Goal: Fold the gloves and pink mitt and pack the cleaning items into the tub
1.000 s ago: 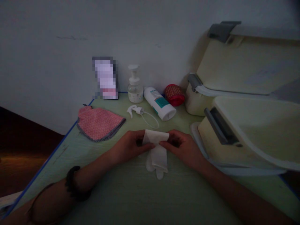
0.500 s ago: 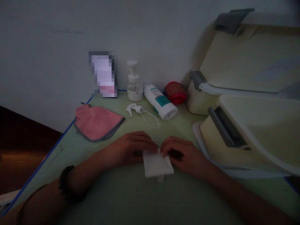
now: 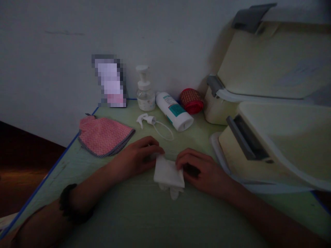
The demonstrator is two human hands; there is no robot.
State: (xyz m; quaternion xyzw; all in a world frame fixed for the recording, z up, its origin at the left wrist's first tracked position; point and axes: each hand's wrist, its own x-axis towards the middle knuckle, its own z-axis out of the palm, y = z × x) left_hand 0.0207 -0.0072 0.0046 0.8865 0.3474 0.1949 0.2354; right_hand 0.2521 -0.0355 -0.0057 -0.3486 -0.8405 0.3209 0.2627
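Observation:
A white glove (image 3: pixel 168 174) lies folded over on the pale green table (image 3: pixel 144 220), its fingertips poking out at the near edge. My left hand (image 3: pixel 137 157) rests at its left corner, fingers curled and pinching the fold. On the glove's right edge sits my right hand (image 3: pixel 199 168), fingers bent and pressing on the cloth. A dark band circles my left wrist.
A pink cloth (image 3: pixel 104 135) lies at the left edge. Behind stand a pump bottle (image 3: pixel 144 91), a lying white bottle (image 3: pixel 174 111), a loose spray head (image 3: pixel 146 120) with tube and a red mesh thing (image 3: pixel 191 101). Cream plastic bins (image 3: pixel 271 113) fill the right side.
The glove's upper half was folded down over its fingers onto the table. Both hands came down with it and now hold the folded piece at its edges.

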